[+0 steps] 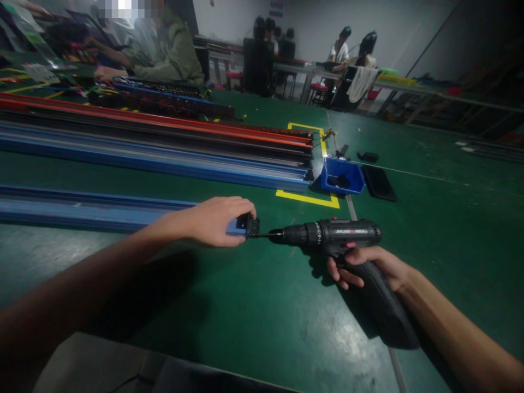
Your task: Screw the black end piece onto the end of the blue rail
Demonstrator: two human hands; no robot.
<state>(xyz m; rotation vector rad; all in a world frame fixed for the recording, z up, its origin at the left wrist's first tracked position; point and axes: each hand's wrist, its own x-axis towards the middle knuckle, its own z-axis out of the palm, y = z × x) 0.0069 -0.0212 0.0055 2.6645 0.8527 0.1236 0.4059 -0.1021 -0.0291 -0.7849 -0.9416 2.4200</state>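
A long blue rail (102,210) lies across the green table from the left. My left hand (219,221) is wrapped over its right end, where a small black end piece (252,226) is fitted. In my right hand (368,265) is a black power drill (347,233), gripped by its handle and pointing left. The thin bit (266,234) of the drill reaches the black end piece; whether it sits in a screw is too small to tell.
Blue, black and orange rails (164,147) lie beyond my left hand. A blue bin (343,177) with black parts stands behind the drill, beside a black tray (379,183). A person in a green jacket (172,52) works at the upper left; others sit farther back.
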